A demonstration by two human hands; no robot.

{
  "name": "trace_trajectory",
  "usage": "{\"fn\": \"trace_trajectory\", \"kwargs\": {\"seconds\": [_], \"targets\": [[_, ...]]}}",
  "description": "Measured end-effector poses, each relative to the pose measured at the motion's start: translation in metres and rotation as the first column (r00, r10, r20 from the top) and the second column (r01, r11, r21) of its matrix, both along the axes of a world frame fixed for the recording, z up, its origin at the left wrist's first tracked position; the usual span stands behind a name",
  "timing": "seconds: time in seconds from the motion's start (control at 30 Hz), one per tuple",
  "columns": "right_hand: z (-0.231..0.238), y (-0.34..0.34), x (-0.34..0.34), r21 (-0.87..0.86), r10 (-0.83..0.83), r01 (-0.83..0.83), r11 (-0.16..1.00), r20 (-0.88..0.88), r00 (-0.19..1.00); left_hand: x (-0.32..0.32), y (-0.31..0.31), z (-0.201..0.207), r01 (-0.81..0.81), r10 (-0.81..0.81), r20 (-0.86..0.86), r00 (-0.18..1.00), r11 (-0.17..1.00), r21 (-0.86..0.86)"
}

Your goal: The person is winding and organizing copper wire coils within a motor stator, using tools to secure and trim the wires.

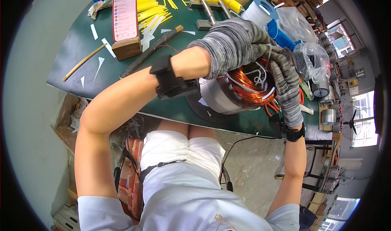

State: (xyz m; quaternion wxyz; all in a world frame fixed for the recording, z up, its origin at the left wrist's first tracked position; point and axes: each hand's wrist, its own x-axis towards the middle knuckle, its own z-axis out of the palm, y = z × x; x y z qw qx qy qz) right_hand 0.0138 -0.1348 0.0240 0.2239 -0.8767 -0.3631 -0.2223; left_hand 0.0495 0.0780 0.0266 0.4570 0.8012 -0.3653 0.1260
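A motor stator (pixel 218 94), a grey metal ring, rests on its side on a dark disc (pixel 197 106) near the table's front edge. Orange copper windings (pixel 246 88) bulge from its open end, with white sleeved leads (pixel 258 77) looped inside. My left hand (pixel 238 43), in a grey striped glove, reaches over the top of the windings with its fingers curled. My right hand (pixel 286 82), gloved alike, lies along their right side, fingers bent and pressed together. The fingertips meet at the far rim, by a thin white strip (pixel 269 51). What they pinch is hidden.
On the green table (pixel 159 104), a phone (pixel 125 17) leans on a wooden block (pixel 127 47). Yellow strips (pixel 148 11), a dark stick (pixel 148 53), metal bars (pixel 207 12), a white spool (pixel 257 12) and plastic bags (pixel 313 60) lie around. Red-handled pliers (pixel 272 108) are right.
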Motion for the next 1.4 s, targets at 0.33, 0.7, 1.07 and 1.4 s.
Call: {"fn": "trace_trajectory", "kwargs": {"seconds": [0.33,0.7,1.07,1.4], "targets": [[0.012,-0.009,0.018,-0.037,-0.129,0.125,0.992,-0.175,0.976,0.025,-0.02,0.0,-0.116,0.092,0.1,0.991,0.958,0.264],[0.024,-0.017,0.014,-0.12,-0.139,0.11,0.987,-0.271,0.952,0.045,-0.03,0.009,-0.115,0.136,-0.033,0.99,0.924,0.364],[0.006,-0.015,0.037,0.209,-0.043,0.094,0.973,-0.236,0.971,0.015,-0.011,0.006,0.11,-0.097,-0.231,0.968,0.993,0.046],[-0.017,-0.018,0.034,0.416,-0.073,0.139,0.899,-0.17,0.983,0.054,-0.028,0.018,0.183,-0.12,-0.219,0.968,0.938,0.294]]}}
